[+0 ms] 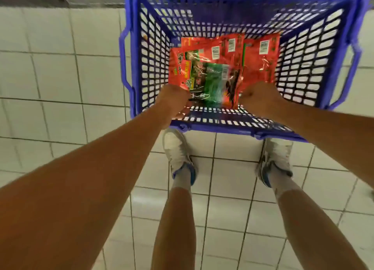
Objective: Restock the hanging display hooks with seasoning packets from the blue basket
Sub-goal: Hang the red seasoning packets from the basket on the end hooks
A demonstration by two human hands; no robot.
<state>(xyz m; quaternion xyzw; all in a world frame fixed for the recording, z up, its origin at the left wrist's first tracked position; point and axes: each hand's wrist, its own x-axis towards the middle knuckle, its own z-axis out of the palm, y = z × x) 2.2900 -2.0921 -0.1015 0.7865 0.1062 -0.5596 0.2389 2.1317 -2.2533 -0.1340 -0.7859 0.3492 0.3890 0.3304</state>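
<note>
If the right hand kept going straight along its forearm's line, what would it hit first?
Most likely the red seasoning packets lying in the blue basket; the right hand already sits at their near edge, though depth is unclear.

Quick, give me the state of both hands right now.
Left hand: fingers curled, gripping the seasoning packets in the blue basket.
Right hand: curled, pinching the same packets' right edge.

Perforated blue plastic basket [303, 57], glossy crinkled foil seasoning packets [222, 67], shiny glazed white floor tiles [50, 71]
</note>
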